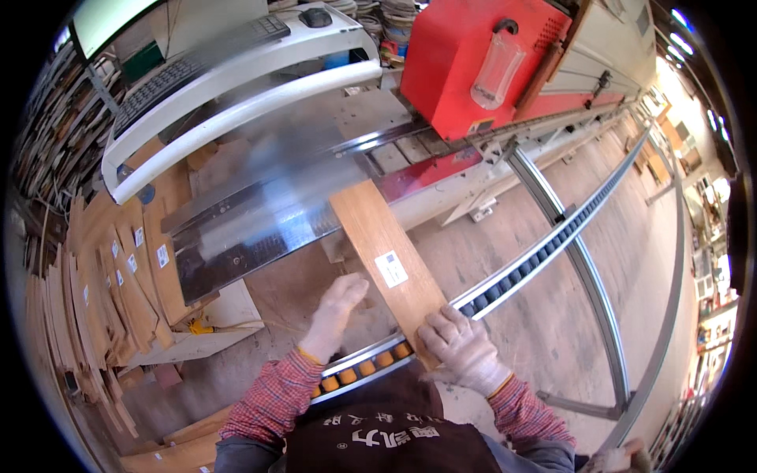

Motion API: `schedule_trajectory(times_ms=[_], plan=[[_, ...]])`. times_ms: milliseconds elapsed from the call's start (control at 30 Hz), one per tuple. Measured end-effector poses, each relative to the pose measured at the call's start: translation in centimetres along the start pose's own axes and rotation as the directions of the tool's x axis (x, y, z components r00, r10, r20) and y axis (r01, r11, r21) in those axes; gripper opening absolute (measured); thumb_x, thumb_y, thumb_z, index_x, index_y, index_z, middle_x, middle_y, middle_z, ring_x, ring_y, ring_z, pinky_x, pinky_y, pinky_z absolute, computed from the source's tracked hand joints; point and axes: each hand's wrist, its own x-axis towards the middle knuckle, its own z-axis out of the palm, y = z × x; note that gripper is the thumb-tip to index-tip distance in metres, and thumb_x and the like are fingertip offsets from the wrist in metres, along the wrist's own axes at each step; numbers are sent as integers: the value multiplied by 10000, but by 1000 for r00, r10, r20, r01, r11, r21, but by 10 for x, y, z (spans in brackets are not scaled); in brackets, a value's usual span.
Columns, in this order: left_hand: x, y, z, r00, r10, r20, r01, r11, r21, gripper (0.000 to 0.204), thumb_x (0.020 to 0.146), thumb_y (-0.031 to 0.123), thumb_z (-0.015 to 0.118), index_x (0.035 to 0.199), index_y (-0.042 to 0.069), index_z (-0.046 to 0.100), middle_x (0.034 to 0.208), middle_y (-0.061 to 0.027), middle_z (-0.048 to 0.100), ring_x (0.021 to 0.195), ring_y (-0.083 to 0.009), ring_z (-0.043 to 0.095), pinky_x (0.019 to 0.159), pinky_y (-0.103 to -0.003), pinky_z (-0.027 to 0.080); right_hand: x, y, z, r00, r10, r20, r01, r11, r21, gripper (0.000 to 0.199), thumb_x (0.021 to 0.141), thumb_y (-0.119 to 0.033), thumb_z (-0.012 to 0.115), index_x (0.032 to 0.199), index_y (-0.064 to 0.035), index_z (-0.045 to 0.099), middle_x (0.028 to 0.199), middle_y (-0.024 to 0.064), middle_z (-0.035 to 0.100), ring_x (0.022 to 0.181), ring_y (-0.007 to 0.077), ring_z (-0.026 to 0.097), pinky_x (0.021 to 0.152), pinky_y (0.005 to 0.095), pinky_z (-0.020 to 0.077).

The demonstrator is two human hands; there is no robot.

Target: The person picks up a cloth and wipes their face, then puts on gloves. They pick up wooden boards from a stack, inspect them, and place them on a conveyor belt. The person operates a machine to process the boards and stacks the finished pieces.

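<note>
A long wood-coloured board (371, 229) with a white label lies from the edge of the metal machine table (236, 260) across a narrow roller rail (516, 276). My right hand (461, 347), in a pale glove, closes on the board's near right edge, where it crosses the rail; some fingertips are hidden. My left hand (337, 311), also gloved, hovers left of the board without touching it. Its fingers are loosely stretched and hold nothing. Orange rollers (365, 367) show in the rail between my forearms.
A red machine housing (465, 71) stands beyond the board. At upper left, a white console (236, 126) carries a keyboard (169, 83) and mouse (315, 17). Labelled boards (134, 260) are stacked at left. Metal frame legs (603, 315) stand right. Another person's hand (619, 459) shows at lower right.
</note>
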Motion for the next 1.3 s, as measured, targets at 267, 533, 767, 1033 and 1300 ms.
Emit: schedule_trajectory(times_ms=[267,533,767,1033,1300], plan=[[95,-16,63,973,-33,-228,-72,898,-434,468,1049,316,670,1384,-7,622,1262,-94,706,1131,-198,693,953,-341,564,40,47,12,990,-126,-61,130,989,66,809,723,-604,828,1337,-113,637,1374,102,592,1349,348,543,998,455,538],[162,-4,78,970,-88,-227,-23,895,-445,461,1070,347,640,1386,13,608,1257,-111,722,1122,-229,725,956,-388,611,75,120,16,952,-257,-166,268,962,46,722,791,-656,746,1209,-71,683,1311,130,621,1309,363,553,1017,525,496],[186,11,90,956,-100,-277,-50,873,-486,431,1035,316,681,1319,-8,658,1189,-103,742,1047,-217,729,902,-350,587,97,150,17,935,-287,-209,312,945,97,800,766,-706,747,1248,-73,667,1325,121,620,1306,366,544,1062,535,468],[189,0,89,968,-108,-225,-9,885,-465,448,1068,343,644,1394,37,608,1264,-100,715,1108,-226,713,977,-418,587,98,162,17,943,-283,-174,304,946,109,835,718,-718,780,1280,-111,668,1340,88,628,1295,349,558,1067,527,477],[183,7,93,954,-71,-293,-49,923,-381,497,1047,375,643,1299,-52,669,1165,-113,735,1033,-216,717,891,-364,565,100,162,27,931,-314,-186,331,941,68,853,689,-719,795,1269,-106,672,1313,89,642,1272,356,574,1021,496,516]])
